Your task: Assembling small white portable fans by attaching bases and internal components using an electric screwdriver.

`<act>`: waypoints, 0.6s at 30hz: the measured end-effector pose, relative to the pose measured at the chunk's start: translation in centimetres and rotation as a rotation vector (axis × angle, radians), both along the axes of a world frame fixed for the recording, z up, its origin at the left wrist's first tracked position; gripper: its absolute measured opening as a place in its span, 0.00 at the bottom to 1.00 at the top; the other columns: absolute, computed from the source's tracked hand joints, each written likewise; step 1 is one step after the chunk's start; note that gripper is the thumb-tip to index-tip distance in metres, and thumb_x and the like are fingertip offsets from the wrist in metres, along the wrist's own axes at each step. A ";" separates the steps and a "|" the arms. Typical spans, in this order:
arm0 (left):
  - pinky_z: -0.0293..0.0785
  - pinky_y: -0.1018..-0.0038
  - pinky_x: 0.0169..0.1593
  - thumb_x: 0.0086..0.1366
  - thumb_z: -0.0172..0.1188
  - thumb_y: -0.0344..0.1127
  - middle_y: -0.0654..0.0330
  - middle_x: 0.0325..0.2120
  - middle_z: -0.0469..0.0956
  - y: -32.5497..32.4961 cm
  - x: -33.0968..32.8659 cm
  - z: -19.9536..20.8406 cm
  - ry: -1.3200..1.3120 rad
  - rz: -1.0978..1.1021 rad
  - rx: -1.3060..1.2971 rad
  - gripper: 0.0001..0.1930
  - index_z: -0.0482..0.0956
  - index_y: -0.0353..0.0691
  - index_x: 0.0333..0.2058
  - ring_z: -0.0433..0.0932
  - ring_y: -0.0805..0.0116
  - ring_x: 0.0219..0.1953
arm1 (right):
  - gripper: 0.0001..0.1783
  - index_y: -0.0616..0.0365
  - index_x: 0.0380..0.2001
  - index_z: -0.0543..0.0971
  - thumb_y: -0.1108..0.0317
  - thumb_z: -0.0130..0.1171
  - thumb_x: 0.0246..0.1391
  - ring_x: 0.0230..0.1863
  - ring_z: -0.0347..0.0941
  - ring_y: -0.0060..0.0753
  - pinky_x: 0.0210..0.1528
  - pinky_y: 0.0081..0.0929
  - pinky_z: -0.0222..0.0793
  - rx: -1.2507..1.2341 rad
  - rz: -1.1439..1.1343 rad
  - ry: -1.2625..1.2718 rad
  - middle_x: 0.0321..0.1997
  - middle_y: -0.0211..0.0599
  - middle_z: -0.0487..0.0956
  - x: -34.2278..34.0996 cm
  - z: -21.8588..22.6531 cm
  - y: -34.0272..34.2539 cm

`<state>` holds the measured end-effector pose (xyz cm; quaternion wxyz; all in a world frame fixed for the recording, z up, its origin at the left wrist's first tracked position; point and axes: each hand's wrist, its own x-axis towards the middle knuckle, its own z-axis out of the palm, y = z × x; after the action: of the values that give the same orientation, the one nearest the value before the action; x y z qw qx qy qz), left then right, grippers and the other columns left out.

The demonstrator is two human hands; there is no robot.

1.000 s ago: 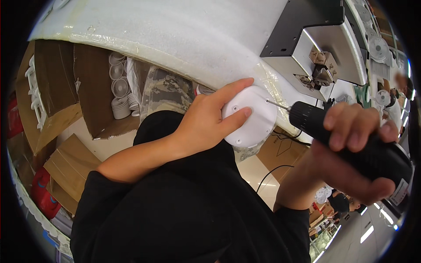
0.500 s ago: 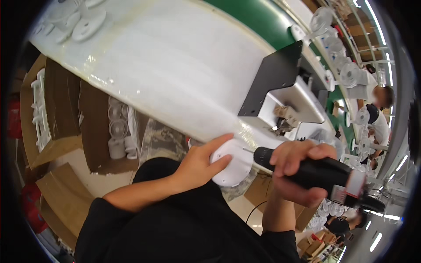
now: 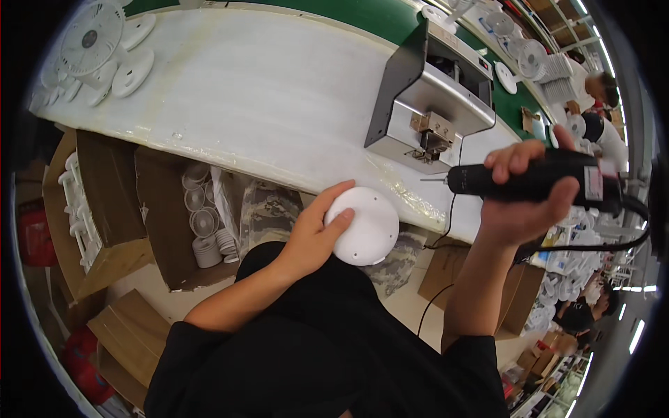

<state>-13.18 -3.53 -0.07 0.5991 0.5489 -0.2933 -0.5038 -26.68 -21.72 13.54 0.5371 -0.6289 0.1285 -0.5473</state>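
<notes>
My left hand grips a round white plastic base by its left side, thumb on the face. Several small holes dot that face. Up to the right, my right hand is wrapped round a black electric screwdriver, whose thin bit points left. The bit tip is apart from the white base. A cable runs from the screwdriver's rear end. Beyond the tool's tip stands a metal machine with a silver front and a black side panel, on the white bench.
White fans with round bases stand at the bench's far left. Below the bench edge, a cardboard box holds round white parts; another box sits left of it. A green conveyor runs behind. Other people are at the right.
The screwdriver has moved up and right, its bit now away from the white base. My left hand still holds the base. The view has shifted, showing more of the machine and fans.
</notes>
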 end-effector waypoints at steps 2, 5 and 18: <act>0.71 0.72 0.53 0.66 0.51 0.32 0.49 0.54 0.72 0.6 0.2 -0.3 0.204 0.051 0.019 0.24 0.65 0.35 0.60 0.73 0.61 0.50 | 0.35 0.56 0.57 0.66 0.40 0.49 0.57 0.18 0.65 0.24 0.28 0.29 0.67 0.006 -0.023 -0.001 0.22 0.31 0.70 0.0 -0.6 -0.3; 0.72 0.71 0.53 0.67 0.49 0.33 0.49 0.54 0.72 1.6 0.7 -0.6 0.419 0.091 0.027 0.24 0.65 0.34 0.60 0.74 0.60 0.50 | 0.35 0.56 0.57 0.65 0.41 0.50 0.57 0.20 0.67 0.26 0.32 0.32 0.68 -0.006 -0.068 0.066 0.23 0.32 0.72 0.5 -1.3 -1.2; 0.73 0.65 0.22 0.71 0.39 0.38 0.48 0.33 0.79 5.4 3.7 -5.7 1.567 -0.246 -0.684 0.24 0.60 0.34 0.63 0.76 0.59 0.21 | 0.46 0.64 0.61 0.56 0.30 0.29 0.60 0.41 0.77 0.37 0.43 0.27 0.78 0.112 -0.182 -0.050 0.43 0.46 0.75 0.8 0.1 -0.9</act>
<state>-9.52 1.90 -5.80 0.7023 -0.2030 0.0117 -0.6823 -25.84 -22.60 13.67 0.5227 -0.5697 0.2018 -0.6013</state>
